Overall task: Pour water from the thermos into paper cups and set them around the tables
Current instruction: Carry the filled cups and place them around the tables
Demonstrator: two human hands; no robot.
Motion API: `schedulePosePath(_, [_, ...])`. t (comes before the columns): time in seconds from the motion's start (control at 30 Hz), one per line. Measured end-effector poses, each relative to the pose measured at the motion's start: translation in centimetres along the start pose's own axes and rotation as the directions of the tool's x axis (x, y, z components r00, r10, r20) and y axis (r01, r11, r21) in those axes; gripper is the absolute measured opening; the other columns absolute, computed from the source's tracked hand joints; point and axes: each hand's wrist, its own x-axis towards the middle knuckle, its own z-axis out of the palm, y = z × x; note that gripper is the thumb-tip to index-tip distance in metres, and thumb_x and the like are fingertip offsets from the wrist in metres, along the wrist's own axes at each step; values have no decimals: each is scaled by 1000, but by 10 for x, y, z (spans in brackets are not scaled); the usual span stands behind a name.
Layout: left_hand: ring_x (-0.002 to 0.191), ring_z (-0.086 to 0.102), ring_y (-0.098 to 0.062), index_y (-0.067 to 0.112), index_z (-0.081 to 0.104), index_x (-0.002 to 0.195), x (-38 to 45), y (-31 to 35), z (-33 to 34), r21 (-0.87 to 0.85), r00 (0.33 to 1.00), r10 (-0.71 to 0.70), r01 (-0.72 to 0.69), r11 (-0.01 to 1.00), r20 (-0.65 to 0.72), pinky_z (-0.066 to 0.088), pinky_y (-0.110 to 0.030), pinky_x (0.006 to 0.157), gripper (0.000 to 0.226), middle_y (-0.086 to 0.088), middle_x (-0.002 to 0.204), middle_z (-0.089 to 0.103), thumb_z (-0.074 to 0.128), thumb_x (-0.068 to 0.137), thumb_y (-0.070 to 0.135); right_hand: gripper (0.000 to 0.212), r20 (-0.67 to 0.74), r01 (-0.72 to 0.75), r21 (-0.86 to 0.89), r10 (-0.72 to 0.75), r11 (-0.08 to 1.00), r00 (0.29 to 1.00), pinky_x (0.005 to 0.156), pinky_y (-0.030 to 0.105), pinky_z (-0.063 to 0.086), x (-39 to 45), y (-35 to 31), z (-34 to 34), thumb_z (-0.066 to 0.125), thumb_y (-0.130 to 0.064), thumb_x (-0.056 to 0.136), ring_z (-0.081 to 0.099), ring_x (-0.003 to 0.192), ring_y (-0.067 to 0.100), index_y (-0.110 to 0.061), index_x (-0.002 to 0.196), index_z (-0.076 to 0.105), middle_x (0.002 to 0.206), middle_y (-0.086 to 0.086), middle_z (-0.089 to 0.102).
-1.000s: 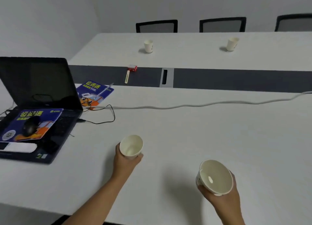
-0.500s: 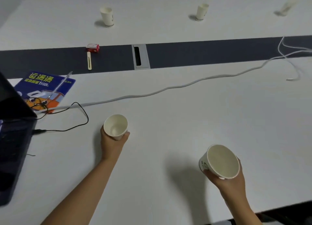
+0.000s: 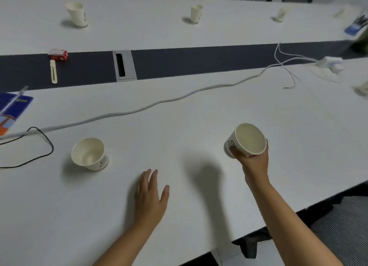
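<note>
Cups [image 3: 196, 13] stand along the frame's top, one cup [image 3: 90, 154] lower left; left hand [image 3: 150, 196] spread empty, right hand [image 3: 253, 160] grips another cup [image 3: 247, 140], unplaced.

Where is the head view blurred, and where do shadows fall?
Head view: sharp near the white paper cup on the white table; smeared toward the right edge around the white power strip; soft shadows lie left of that cup and between both hands.

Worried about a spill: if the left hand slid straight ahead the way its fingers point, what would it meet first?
Bare table, then probably the grey cable. The set-down cup sits off to the left hand's left.
</note>
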Motion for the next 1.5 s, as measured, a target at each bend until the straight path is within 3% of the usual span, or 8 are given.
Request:
schedulePosePath(0.13, [164, 21, -36, 14, 48, 160, 36, 45, 38, 129, 999, 29, -34, 991, 43, 33, -59, 126, 66, -15, 173, 34, 69, 104, 42, 89, 24, 54, -9, -54, 998, 998, 92, 36, 59, 54, 5, -13, 95, -28, 52, 70, 110, 16, -16, 132, 57, 124, 4, 71])
schedulePosePath(0.23, [159, 30, -43, 11, 56, 154, 52, 73, 57, 223, 999, 17, -25, 975, 37, 38, -62, 120, 64, -22, 168, 41, 73, 100, 40, 93, 25, 12, 0, -12, 1000, 1000, 98, 37, 56, 94, 19, -35, 95, -23, 51, 69, 113, 15, -20, 134, 55, 128, 1, 69])
schedulePosePath(0.4, [155, 34, -50, 6, 56, 154, 43, 86, 68, 403, 1000, 5, -5, 915, 1, 24, -65, 124, 83, -31, 163, 44, 18, 109, 65, 82, 65, -32, -33, 34, 999, 997, 99, 40, 55, 161, 48, -79, 94, -22, 53, 69, 108, 15, -22, 127, 59, 119, -1, 71])
schedulePosePath(0.47, [158, 32, -47, 7, 55, 156, 44, 87, 68, 426, 1000, -12, 16, 904, -13, 20, -64, 125, 91, -28, 166, 43, 8, 108, 69, 79, 94, -31, -57, 36, 998, 995, 97, 40, 55, 184, 57, -90, 93, -22, 54, 69, 106, 14, -23, 125, 60, 117, -1, 71])
schedulePosePath(0.63, [162, 25, -42, 10, 51, 160, 41, 82, 65, 449, 999, -33, 38, 893, -18, 15, -62, 127, 92, -23, 171, 36, 11, 107, 73, 80, 118, -30, -70, 38, 997, 992, 100, 38, 55, 220, 72, -101, 94, -23, 57, 68, 110, 13, -27, 128, 59, 122, -4, 70])
schedulePosePath(0.87, [159, 30, -43, 8, 54, 157, 37, 82, 60, 464, 997, 2, 34, 885, -77, 22, -64, 124, 89, -25, 168, 41, 15, 109, 71, 77, 96, -18, -106, 28, 994, 995, 104, 35, 51, 224, 87, -110, 94, -32, 62, 68, 116, 13, -32, 130, 58, 129, -5, 70])
schedulePosePath(1.07, [157, 33, -45, 7, 56, 154, 36, 82, 59, 473, 995, 15, 32, 880, -96, 24, -65, 123, 86, -26, 166, 44, 17, 110, 70, 96, 89, -57, -122, 69, 991, 994, 109, 37, 48, 233, 95, -103, 93, -39, 59, 63, 125, 16, -22, 144, 50, 139, -4, 63])
schedulePosePath(1.5, [159, 33, -43, 9, 57, 155, 36, 73, 64, 483, 994, 26, 29, 875, -107, 23, -63, 124, 87, -24, 166, 44, 17, 109, 71, 93, 121, -85, -192, 109, 978, 987, 105, 35, 48, 225, 117, -96, 90, -25, 74, 61, 125, 13, -28, 154, 42, 144, -7, 62])
